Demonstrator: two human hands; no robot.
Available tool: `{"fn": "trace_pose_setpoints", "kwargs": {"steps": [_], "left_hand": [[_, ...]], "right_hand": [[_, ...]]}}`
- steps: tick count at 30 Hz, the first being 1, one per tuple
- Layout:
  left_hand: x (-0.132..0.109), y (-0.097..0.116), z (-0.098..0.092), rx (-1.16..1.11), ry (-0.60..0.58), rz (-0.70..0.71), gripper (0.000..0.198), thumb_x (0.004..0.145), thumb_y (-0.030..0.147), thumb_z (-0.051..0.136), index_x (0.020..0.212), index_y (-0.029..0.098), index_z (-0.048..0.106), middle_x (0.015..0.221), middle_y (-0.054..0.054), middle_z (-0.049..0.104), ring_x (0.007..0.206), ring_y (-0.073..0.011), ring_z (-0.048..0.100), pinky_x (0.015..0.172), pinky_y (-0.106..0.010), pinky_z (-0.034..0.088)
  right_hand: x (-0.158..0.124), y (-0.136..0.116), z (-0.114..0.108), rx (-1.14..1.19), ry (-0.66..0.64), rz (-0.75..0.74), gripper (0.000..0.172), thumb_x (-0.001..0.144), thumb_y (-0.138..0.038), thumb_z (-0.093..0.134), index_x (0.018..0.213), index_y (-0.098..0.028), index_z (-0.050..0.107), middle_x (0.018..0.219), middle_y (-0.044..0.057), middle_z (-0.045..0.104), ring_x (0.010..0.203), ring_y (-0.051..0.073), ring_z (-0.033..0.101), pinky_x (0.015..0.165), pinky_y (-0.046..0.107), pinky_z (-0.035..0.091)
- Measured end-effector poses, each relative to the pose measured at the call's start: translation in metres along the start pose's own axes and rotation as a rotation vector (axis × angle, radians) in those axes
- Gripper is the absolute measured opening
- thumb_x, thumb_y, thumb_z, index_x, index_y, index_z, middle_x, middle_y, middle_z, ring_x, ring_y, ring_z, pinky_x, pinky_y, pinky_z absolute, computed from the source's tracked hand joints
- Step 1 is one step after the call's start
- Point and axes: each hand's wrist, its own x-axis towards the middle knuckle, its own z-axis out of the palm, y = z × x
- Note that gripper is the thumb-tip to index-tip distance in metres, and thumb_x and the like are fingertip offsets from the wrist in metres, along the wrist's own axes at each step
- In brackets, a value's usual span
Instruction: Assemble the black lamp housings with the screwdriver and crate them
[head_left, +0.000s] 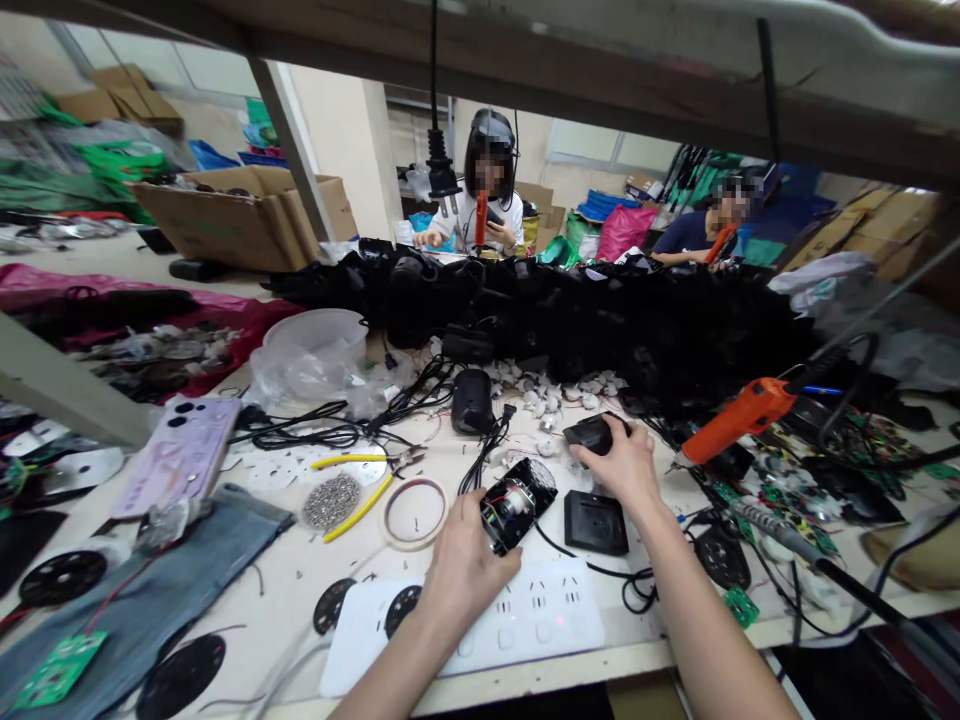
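left hand (463, 570) grip around opened device (516, 505), right hand (626, 462) clasping cover (592, 433)

Counted two hands, left hand (463, 572) and right hand (628, 462); one open unit (514, 505), one held shell (592, 433), one strip (525, 620), one phone (182, 452), one pliers (360, 488) on the surface (300, 570); two people (469, 215) (686, 235) beyond.

1 camera, worn on the head, looks forward and down across the bench (300, 580). The left hand (465, 565) and right hand (626, 465) lie close beneath it. A shelf (525, 70) cuts the top; a person (487, 205) opposite looks far off.
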Motion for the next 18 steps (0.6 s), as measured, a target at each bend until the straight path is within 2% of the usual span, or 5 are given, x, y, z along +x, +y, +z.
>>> {"fn": "trace_pose_setpoints", "kwargs": {"steps": [3, 8, 13, 15, 18], "left_hand": [[0.0, 0.0, 0.0, -0.002, 0.005, 0.0, 0.063, 0.057, 0.028, 0.071, 0.115, 0.01, 0.055, 0.11, -0.02, 0.063, 0.106, -0.0388, 0.059, 0.092, -0.048, 0.046], [0.0, 0.002, -0.002, 0.025, -0.009, -0.037, 0.065, 0.057, 0.027, 0.071, 0.118, 0.01, 0.054, 0.113, -0.018, 0.063, 0.106, -0.0349, 0.06, 0.093, -0.044, 0.046], [0.002, 0.006, -0.005, -0.013, 0.005, -0.099, 0.062, 0.058, 0.029, 0.072, 0.115, 0.012, 0.054, 0.106, -0.016, 0.067, 0.094, -0.0317, 0.066, 0.084, -0.044, 0.052], [0.002, 0.005, -0.006, -0.047, 0.014, -0.105, 0.063, 0.058, 0.029, 0.074, 0.115, 0.013, 0.053, 0.105, -0.015, 0.068, 0.09, -0.0299, 0.067, 0.082, -0.043, 0.053], [0.0, 0.003, -0.006, -0.094, 0.019, -0.051, 0.066, 0.059, 0.031, 0.074, 0.118, 0.014, 0.049, 0.11, -0.014, 0.067, 0.092, -0.0285, 0.068, 0.085, -0.044, 0.054]], "right_hand": [[-0.005, 0.002, 0.004, 0.043, -0.032, -0.017, 0.066, 0.067, -0.048, 0.072, 0.122, -0.014, 0.061, 0.12, 0.021, 0.047, 0.115, 0.043, 0.044, 0.094, 0.054, 0.04], [-0.025, -0.005, -0.007, 0.171, -0.036, -0.134, 0.042, 0.082, -0.037, 0.056, 0.116, -0.012, 0.064, 0.116, 0.019, 0.055, 0.115, 0.035, 0.049, 0.101, 0.049, 0.039], [-0.061, -0.019, -0.013, 0.318, -0.118, -0.194, 0.031, 0.088, -0.034, 0.046, 0.102, -0.016, 0.067, 0.097, 0.011, 0.068, 0.086, 0.024, 0.066, 0.082, 0.036, 0.053], [-0.073, -0.023, -0.009, 0.395, -0.166, -0.154, 0.033, 0.089, -0.036, 0.045, 0.105, -0.016, 0.066, 0.091, 0.01, 0.071, 0.079, 0.022, 0.068, 0.075, 0.035, 0.056], [-0.083, -0.029, -0.001, 0.698, -0.309, 0.035, 0.047, 0.087, -0.046, 0.048, 0.12, -0.016, 0.061, 0.084, 0.008, 0.072, 0.069, 0.022, 0.07, 0.066, 0.036, 0.058]]}}
